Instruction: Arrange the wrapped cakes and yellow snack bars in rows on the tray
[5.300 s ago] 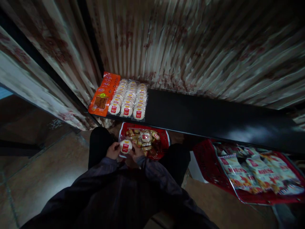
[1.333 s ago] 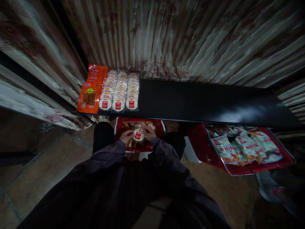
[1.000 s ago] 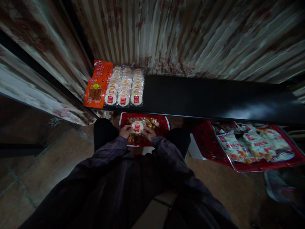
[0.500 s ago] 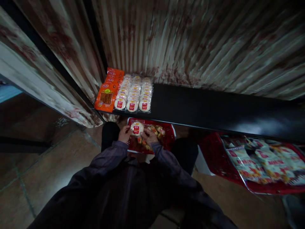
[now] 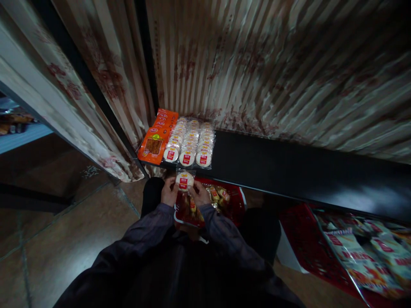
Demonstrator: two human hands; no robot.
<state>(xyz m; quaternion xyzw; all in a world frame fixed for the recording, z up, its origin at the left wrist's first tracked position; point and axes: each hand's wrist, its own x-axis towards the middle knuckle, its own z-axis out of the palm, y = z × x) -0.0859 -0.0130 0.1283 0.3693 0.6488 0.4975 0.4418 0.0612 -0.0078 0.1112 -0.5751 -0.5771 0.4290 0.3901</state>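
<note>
A round white rice cracker pack (image 5: 184, 181) in clear wrapping, with a red label, is pinched between my two hands. My left hand (image 5: 169, 192) grips its left edge and my right hand (image 5: 199, 194) its lower right edge. Just beyond, on the black shelf (image 5: 272, 160), lie three overlapping rows of the same kind of packs (image 5: 187, 157). An orange snack bag (image 5: 156, 139) lies against their left side. Below my hands is a red basket (image 5: 236, 205) holding several gold-wrapped snacks (image 5: 221, 194), partly covered by my hands and sleeves.
To the right, under the shelf's front edge, sits another red basket (image 5: 308, 239) with white snack bags (image 5: 362, 256). Pleated floral curtains (image 5: 224, 64) hang behind the shelf. Dark metal posts (image 5: 149, 55) stand at its left end, and floor tiles (image 5: 80, 239) spread at left.
Both hands have moved the pack slightly toward the shelf's front edge, still holding it. The camera view has shifted, so the shelf and baskets appear lower and further right.
</note>
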